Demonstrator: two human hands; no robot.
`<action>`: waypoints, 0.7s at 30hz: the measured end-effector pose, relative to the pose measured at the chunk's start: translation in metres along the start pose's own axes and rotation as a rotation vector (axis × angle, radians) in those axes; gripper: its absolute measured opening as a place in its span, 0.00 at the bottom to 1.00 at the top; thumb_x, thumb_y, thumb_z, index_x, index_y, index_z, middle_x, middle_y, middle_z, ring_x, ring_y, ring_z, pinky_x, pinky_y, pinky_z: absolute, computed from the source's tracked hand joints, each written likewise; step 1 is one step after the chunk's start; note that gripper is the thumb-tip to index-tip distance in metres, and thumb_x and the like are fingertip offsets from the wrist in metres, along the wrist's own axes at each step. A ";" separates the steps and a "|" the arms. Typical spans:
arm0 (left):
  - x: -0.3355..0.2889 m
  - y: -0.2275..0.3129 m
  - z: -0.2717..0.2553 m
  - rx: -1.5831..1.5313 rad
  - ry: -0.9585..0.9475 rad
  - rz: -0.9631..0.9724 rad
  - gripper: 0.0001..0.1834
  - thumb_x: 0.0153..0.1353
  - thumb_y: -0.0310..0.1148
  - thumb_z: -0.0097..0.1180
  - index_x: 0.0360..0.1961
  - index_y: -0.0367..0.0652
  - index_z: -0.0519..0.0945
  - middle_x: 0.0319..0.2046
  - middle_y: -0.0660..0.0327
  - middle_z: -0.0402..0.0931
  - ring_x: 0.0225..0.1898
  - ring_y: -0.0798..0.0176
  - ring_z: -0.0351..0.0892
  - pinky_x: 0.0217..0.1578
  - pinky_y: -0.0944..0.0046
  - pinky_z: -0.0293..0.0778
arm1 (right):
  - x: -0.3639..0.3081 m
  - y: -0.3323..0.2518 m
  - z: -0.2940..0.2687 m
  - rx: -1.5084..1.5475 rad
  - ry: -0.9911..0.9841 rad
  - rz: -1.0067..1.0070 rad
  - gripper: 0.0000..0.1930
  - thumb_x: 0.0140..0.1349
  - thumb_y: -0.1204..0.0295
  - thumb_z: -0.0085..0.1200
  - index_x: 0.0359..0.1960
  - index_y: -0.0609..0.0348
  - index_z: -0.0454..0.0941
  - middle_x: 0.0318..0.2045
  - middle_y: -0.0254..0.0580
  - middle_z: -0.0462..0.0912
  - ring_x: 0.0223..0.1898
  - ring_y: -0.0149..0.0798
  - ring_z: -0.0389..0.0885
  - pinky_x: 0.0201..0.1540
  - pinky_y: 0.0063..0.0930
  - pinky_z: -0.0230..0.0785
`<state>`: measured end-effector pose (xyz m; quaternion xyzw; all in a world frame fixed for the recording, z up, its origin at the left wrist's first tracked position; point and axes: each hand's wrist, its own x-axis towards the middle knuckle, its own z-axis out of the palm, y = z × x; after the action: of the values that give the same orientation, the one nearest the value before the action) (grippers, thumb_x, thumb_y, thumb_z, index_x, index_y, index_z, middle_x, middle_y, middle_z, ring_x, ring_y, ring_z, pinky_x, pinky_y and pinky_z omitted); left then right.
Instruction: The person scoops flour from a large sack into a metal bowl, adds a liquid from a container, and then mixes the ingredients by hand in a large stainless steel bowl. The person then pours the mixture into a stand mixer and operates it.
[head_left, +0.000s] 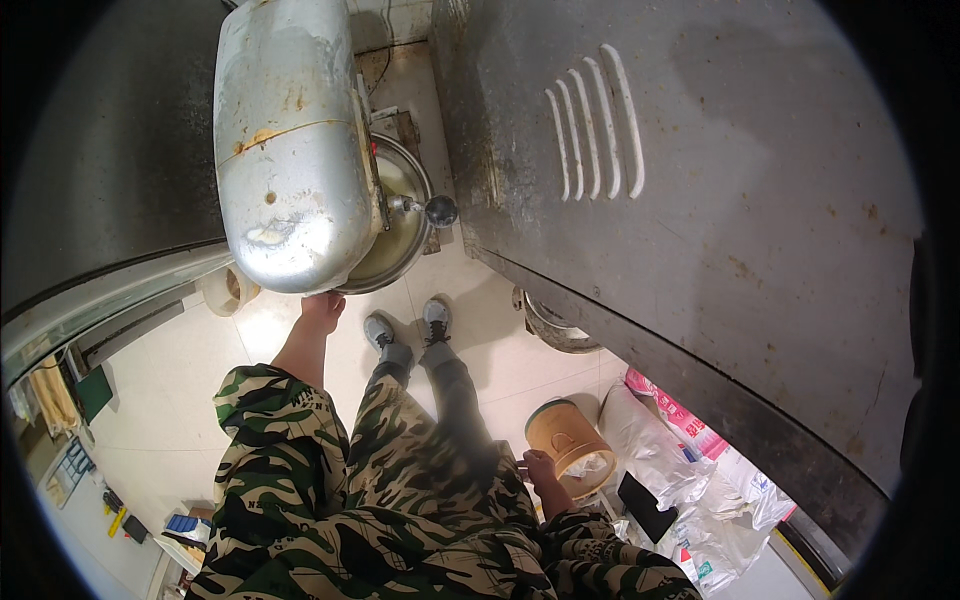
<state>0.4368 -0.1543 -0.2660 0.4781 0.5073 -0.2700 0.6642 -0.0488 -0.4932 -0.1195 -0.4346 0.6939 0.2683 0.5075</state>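
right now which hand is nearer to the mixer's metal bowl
Left. The left hand is at the near edge of the metal bowl; the right hand is farther off, lower right in view, beside the orange-brown bucket.

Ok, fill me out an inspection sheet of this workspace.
Surface: pale tiled floor, with shadows.
Equipment: rust-marked mixer over a metal bowl with pale contents; black knob at the mixer's side.
Clutter: orange bucket and white sacks at lower right.
Hands: left hand at the bowl's near edge, contact unclear; right hand beside the bucket, grip unclear.
Cables: a thin dark line behind the mixer, possibly a cord.
Surroundings: slotted grey cabinet on the right, rust-spotted.
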 end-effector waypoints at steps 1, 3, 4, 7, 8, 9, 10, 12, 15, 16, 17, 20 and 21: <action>-0.001 0.000 0.002 -0.001 0.011 0.000 0.13 0.67 0.48 0.53 0.33 0.52 0.72 0.30 0.67 0.72 0.29 0.67 0.72 0.36 0.63 0.72 | 0.000 0.000 0.000 0.004 -0.005 0.002 0.20 0.64 0.72 0.52 0.54 0.73 0.70 0.35 0.58 0.84 0.31 0.46 0.86 0.29 0.33 0.79; 0.001 -0.001 -0.001 -0.010 0.011 0.004 0.13 0.67 0.47 0.53 0.33 0.52 0.71 0.30 0.67 0.72 0.29 0.67 0.71 0.36 0.63 0.72 | -0.003 -0.003 0.001 0.008 -0.019 0.006 0.20 0.64 0.72 0.52 0.53 0.73 0.70 0.35 0.58 0.84 0.32 0.46 0.86 0.29 0.33 0.79; 0.001 -0.002 -0.002 -0.016 -0.002 0.006 0.13 0.67 0.47 0.53 0.32 0.52 0.71 0.30 0.67 0.72 0.29 0.67 0.71 0.35 0.63 0.72 | -0.004 -0.005 0.001 0.001 -0.018 0.007 0.20 0.64 0.72 0.52 0.53 0.73 0.70 0.35 0.58 0.84 0.32 0.46 0.86 0.29 0.33 0.79; -0.004 0.002 0.006 -0.023 -0.003 -0.013 0.12 0.67 0.45 0.54 0.32 0.51 0.71 0.30 0.66 0.72 0.28 0.67 0.71 0.35 0.63 0.72 | -0.005 -0.006 0.003 0.015 -0.012 -0.003 0.20 0.64 0.72 0.52 0.53 0.72 0.69 0.36 0.58 0.84 0.31 0.47 0.86 0.29 0.33 0.79; -0.003 0.002 0.004 -0.030 0.010 -0.021 0.12 0.67 0.44 0.55 0.32 0.51 0.72 0.30 0.66 0.72 0.28 0.66 0.71 0.34 0.63 0.72 | -0.005 -0.006 0.003 0.029 -0.019 -0.014 0.20 0.64 0.72 0.52 0.54 0.72 0.69 0.35 0.58 0.84 0.30 0.47 0.85 0.29 0.33 0.79; 0.003 0.001 -0.001 -0.045 -0.020 -0.026 0.09 0.66 0.42 0.55 0.34 0.51 0.73 0.30 0.65 0.73 0.28 0.66 0.71 0.38 0.61 0.71 | -0.005 -0.006 0.004 0.043 -0.025 -0.026 0.20 0.64 0.72 0.52 0.54 0.72 0.69 0.35 0.58 0.84 0.30 0.47 0.85 0.28 0.33 0.78; 0.007 0.000 -0.005 -0.060 -0.049 -0.032 0.07 0.65 0.40 0.56 0.36 0.51 0.74 0.29 0.65 0.74 0.28 0.65 0.71 0.42 0.58 0.70 | -0.005 -0.006 0.004 0.046 -0.017 -0.024 0.19 0.63 0.72 0.52 0.53 0.71 0.69 0.35 0.57 0.84 0.30 0.47 0.85 0.28 0.32 0.78; 0.025 -0.006 -0.022 -0.121 -0.094 -0.035 0.07 0.64 0.39 0.55 0.39 0.51 0.75 0.30 0.65 0.75 0.30 0.64 0.72 0.46 0.57 0.69 | -0.009 -0.012 0.010 0.051 -0.006 -0.022 0.19 0.63 0.72 0.52 0.53 0.70 0.70 0.34 0.56 0.84 0.30 0.46 0.85 0.27 0.31 0.77; 0.035 -0.010 -0.028 -0.270 -0.125 -0.057 0.12 0.64 0.43 0.56 0.40 0.48 0.75 0.34 0.63 0.73 0.35 0.63 0.73 0.46 0.59 0.72 | -0.020 -0.024 0.017 -0.043 0.019 0.035 0.18 0.63 0.72 0.52 0.52 0.69 0.71 0.33 0.54 0.84 0.30 0.44 0.85 0.25 0.30 0.76; 0.037 -0.009 -0.029 -0.332 -0.111 -0.074 0.14 0.63 0.44 0.57 0.40 0.45 0.74 0.36 0.62 0.72 0.36 0.62 0.73 0.45 0.59 0.73 | -0.023 -0.028 0.023 -0.037 0.018 0.021 0.18 0.63 0.72 0.52 0.52 0.69 0.71 0.33 0.54 0.84 0.29 0.44 0.84 0.25 0.30 0.75; 0.037 -0.011 -0.027 -0.355 -0.100 -0.095 0.17 0.62 0.46 0.57 0.43 0.45 0.73 0.39 0.60 0.71 0.39 0.61 0.73 0.46 0.59 0.74 | -0.021 -0.025 0.021 -0.031 0.027 0.009 0.17 0.63 0.72 0.52 0.52 0.69 0.71 0.33 0.54 0.84 0.28 0.43 0.84 0.24 0.30 0.75; 0.032 -0.014 -0.028 -0.351 -0.062 -0.134 0.29 0.62 0.55 0.52 0.55 0.45 0.69 0.53 0.56 0.65 0.51 0.57 0.69 0.54 0.55 0.70 | -0.019 -0.015 0.020 -0.033 0.055 -0.026 0.17 0.63 0.71 0.53 0.52 0.68 0.71 0.33 0.54 0.84 0.26 0.42 0.83 0.22 0.30 0.74; 0.031 -0.013 -0.028 -0.337 -0.059 -0.138 0.33 0.62 0.57 0.51 0.59 0.44 0.66 0.59 0.54 0.61 0.56 0.54 0.67 0.58 0.53 0.68 | -0.018 -0.012 0.018 -0.039 0.062 -0.040 0.17 0.63 0.71 0.53 0.52 0.67 0.71 0.33 0.54 0.84 0.25 0.42 0.83 0.22 0.30 0.73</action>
<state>0.4247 -0.1306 -0.3009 0.3159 0.5571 -0.2400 0.7295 -0.0276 -0.4782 -0.1079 -0.4663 0.6951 0.2582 0.4824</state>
